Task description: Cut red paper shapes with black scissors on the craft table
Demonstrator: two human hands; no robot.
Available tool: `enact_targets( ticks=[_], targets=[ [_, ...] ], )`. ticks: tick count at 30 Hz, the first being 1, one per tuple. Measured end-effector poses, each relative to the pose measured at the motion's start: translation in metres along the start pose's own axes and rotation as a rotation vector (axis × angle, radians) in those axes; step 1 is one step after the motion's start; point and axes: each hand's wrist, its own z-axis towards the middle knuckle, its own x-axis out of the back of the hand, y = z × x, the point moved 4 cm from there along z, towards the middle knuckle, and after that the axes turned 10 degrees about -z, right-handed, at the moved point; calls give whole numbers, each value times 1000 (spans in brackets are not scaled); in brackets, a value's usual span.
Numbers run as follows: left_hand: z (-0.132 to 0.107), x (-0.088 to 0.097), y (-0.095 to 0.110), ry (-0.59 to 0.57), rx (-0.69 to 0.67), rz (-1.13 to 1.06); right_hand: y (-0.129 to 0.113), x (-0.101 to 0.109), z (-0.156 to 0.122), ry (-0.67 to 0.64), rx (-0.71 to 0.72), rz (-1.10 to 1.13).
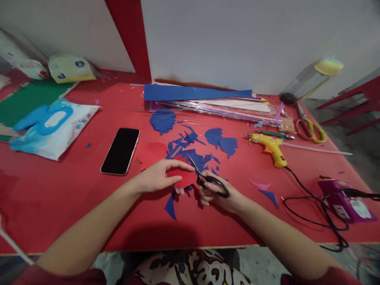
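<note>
My left hand (158, 177) pinches a rounded piece of red paper (185, 179) above the red table (74, 198). My right hand (221, 196) grips black-handled scissors (208, 180), fingers through the loops, and the blades point up and left into the red paper's edge. Several blue paper scraps (192, 152) lie just beyond both hands. Another red cut-out (152, 153) lies flat to the left of the scraps.
A black phone (120, 150) lies left of centre. A wet-wipe pack (53, 128) and green sheet (26, 101) are far left. A yellow glue gun (271, 147), its black cord (314, 206), a purple box (346, 200), yellow-handled scissors (310, 128) and a blue sheet (196, 93) are right and back.
</note>
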Motion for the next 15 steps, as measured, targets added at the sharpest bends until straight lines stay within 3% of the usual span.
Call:
enact_targets(
  ticks=[15],
  targets=[
    [1,0,0,20,-32,22,1,0,1,12,-5,-3]
  ],
)
